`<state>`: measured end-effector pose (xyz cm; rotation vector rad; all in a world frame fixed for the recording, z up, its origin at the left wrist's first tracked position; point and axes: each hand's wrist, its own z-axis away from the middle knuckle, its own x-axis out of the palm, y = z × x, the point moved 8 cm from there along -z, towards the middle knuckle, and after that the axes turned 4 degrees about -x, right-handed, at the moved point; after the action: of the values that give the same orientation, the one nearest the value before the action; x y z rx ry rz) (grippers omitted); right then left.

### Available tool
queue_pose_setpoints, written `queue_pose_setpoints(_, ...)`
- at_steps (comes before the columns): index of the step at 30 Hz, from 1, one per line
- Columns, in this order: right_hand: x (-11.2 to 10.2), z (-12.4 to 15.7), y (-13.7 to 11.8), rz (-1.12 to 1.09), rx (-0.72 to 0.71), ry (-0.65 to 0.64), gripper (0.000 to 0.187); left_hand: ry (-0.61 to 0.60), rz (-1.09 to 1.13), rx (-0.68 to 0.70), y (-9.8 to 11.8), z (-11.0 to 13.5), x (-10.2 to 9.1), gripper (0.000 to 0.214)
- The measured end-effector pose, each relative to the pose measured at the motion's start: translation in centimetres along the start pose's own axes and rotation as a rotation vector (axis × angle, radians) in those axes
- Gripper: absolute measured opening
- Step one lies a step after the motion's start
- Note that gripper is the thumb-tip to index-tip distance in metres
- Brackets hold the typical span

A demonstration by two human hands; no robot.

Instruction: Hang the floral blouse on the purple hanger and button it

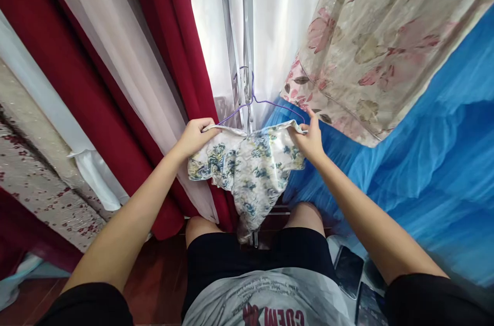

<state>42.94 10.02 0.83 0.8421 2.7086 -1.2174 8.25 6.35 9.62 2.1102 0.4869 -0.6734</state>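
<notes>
One floral garment (pixel 252 164) in both hands (pixel 196 137) (pixel 311 140)

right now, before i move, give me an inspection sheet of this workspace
Surface: reddish-brown floor below; the work is held up off it.
Job's things: floral garment held at a purple hanger, whose hook is by a grey metal stand.
Clutter: two dark, flat, phone-like objects, lower right.
Grips: left grip and right grip each hold an upper end of the garment.
Cables: nothing seen.
Surroundings: red drapes left, white fabric ahead, blue fabric right.
</notes>
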Motion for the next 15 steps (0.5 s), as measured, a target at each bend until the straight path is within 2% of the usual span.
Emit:
queue_pose_setpoints(1,-0.4,-0.8,0.6,0.026,0.028,0.009,0.091,-0.009,0.036,-0.018,0.0,0.1,0.1,0.039)
queue_pose_setpoints(3,-0.2,-2.6,1.2,0.087,0.033,-0.069,0.083,-0.058,0.115,-0.074,-0.2,0.2,0.5,0.043)
queue_pose_setpoints(6,0.2,-4.6,0.8,0.2,-0.007,-0.24,0.049,-0.102,0.197,-0.15,-0.9,0.1,0.6,0.041)
queue_pose_setpoints(7,0.0,-4.9,0.5,0.239,0.0,-0.274,0.044,-0.09,0.203,-0.14,-1.2,0.0,0.3,0.038)
queue_pose_setpoints(9,-1.1,-5.0,0.1,0.28,0.048,-0.331,0.047,-0.031,0.193,-0.064,-1.5,-0.1,-0.8,0.032)
queue_pose_setpoints(12,-2.5,-4.3,-0.1,0.139,0.167,-0.515,0.049,0.076,0.132,0.038,-2.4,-0.1,-2.5,0.041)
queue_pose_setpoints(15,-3.0,-3.1,0.1,-0.156,0.329,-0.734,0.045,0.161,0.038,0.024,-3.6,-0.2,-3.3,0.041)
